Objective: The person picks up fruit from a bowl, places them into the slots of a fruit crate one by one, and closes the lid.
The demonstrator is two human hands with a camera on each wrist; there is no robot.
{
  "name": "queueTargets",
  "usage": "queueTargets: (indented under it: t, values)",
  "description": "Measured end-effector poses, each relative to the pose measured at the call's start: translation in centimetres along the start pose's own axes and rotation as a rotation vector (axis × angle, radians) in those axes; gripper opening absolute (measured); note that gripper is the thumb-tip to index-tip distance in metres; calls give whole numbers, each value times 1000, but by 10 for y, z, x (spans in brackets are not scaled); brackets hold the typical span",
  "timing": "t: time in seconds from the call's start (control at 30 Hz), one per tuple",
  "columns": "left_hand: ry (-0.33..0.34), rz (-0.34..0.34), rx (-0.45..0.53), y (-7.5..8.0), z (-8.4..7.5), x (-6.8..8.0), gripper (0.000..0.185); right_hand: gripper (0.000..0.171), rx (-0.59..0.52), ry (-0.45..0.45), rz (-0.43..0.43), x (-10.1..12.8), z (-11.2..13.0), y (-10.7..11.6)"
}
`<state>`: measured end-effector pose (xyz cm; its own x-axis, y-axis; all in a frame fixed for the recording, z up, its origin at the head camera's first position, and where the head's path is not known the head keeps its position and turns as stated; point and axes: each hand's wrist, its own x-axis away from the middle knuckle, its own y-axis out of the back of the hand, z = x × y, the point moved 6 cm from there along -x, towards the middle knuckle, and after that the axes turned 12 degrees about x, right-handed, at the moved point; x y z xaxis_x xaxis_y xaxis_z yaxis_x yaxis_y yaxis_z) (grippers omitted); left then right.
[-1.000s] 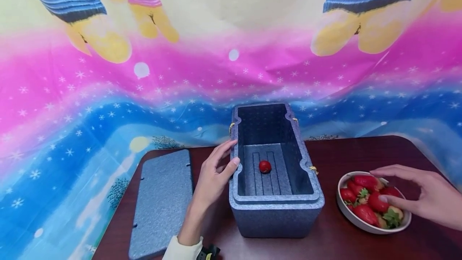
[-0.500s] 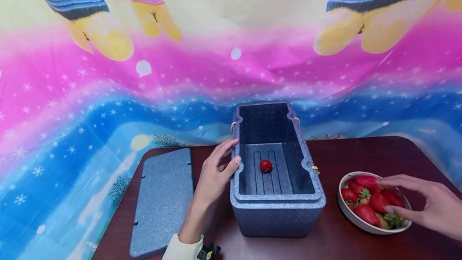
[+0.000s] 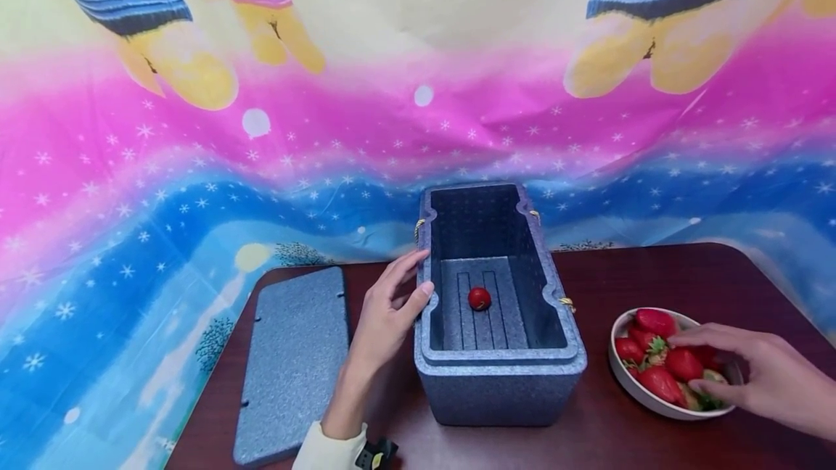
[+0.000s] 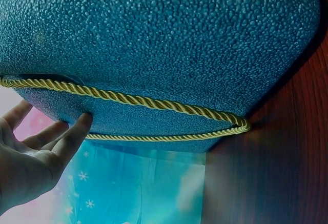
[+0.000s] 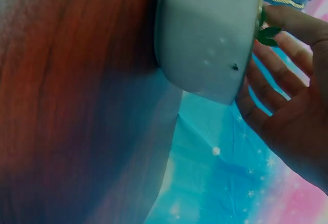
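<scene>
A grey foam box (image 3: 499, 390) stands open-topped on the table, with one small round red fruit (image 3: 480, 299) on its floor. My left hand (image 3: 387, 310) rests against the box's left rim, thumb on the edge. In the left wrist view, its fairly straight fingers (image 4: 77, 134) touch the box beside a gold rope handle (image 4: 154, 103). To the right, my right hand (image 3: 751, 372) reaches over a white bowl (image 3: 643, 399) of strawberries (image 3: 660, 384). Its thumb and fingers are spread apart among the berries. The right wrist view shows the bowl's side hiding the fingertips.
The box's grey lid (image 3: 294, 368) lies flat at the left of the dark wooden table (image 3: 627, 274). Behind the table hangs a printed cloth (image 3: 353, 129) with snowflakes and bears. A black strap (image 3: 377, 453) is at my left wrist.
My right hand has moved slightly down and left, deeper over the strawberries. A strawberry at the bowl's back has shifted a little. The left hand stays at the box rim.
</scene>
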<state>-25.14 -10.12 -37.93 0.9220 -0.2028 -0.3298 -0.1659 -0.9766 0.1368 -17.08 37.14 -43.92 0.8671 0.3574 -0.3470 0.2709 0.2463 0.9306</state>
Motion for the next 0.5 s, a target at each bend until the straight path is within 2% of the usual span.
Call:
queueTargets:
  t: [0.13, 0.2, 0.5]
  values:
    - [5, 4, 6, 1, 0, 0, 48, 62, -5, -18, 74, 0, 1, -9]
    - [5, 6, 12, 0, 0, 0, 48, 62, 8, -20, 76, 0, 1, -10]
    - [6, 4, 6, 0, 1, -1, 48, 75, 33, 35, -53, -8, 4, 11]
